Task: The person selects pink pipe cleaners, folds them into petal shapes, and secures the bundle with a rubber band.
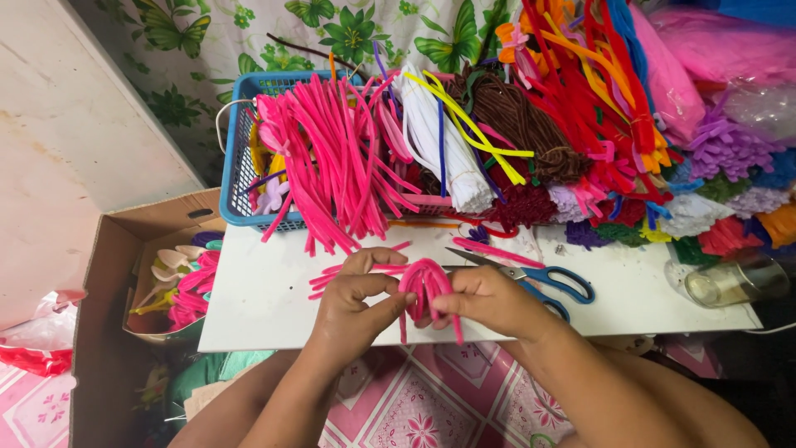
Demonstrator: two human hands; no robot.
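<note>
Two hands (423, 303) around pink pipe-cleaner bundle (424, 282)

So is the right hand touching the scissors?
Apart. The head view shows the right hand pinching the pink pipe cleaners, with bare white board between its knuckles and the scissors.

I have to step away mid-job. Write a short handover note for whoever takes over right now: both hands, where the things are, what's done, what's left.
Left hand: pinches the looped pink pipe cleaner bundle from the left.
Right hand: grips the same bundle from the right.
Things: the bundle is held just over the white board; blue-handled scissors lie behind the right hand; loose pink stems fill the blue basket.
Done: stems bent into loops and gathered.
Left: the bundle looks unfinished, with loose ends hanging below.
</note>
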